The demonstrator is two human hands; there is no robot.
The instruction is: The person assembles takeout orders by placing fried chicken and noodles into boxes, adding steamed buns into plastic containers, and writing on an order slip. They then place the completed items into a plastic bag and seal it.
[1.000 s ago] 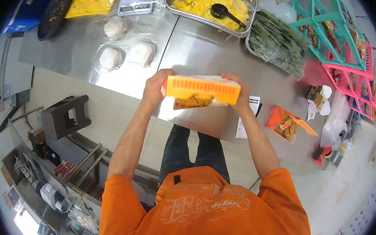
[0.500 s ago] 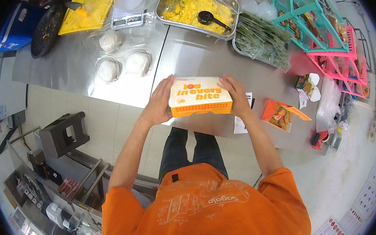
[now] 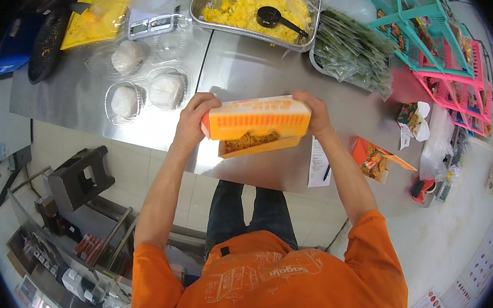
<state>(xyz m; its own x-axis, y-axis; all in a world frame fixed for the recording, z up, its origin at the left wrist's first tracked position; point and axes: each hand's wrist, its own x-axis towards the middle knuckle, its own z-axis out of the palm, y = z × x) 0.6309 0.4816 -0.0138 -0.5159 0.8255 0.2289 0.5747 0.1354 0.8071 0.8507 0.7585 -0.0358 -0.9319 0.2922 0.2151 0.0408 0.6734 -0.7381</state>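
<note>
An orange-and-white cardboard food box is between my two hands near the front edge of the steel table. Its lid stands partly raised, and brown noodle-like food shows through the gap at the front. My left hand grips the lid's left end, fingers curled over the top corner. At the right end my right hand holds the other corner the same way. The far side of the box and most of its contents are hidden.
Wrapped white rounds in clear tubs lie left. A tray of yellow food with a black scoop and green packets stand behind. Right are a paper slip, an open food carton and teal baskets.
The box's lid, closed before, has tilted up at the front, exposing the food inside. Both hands have shifted with it, and the whole view has moved slightly.
</note>
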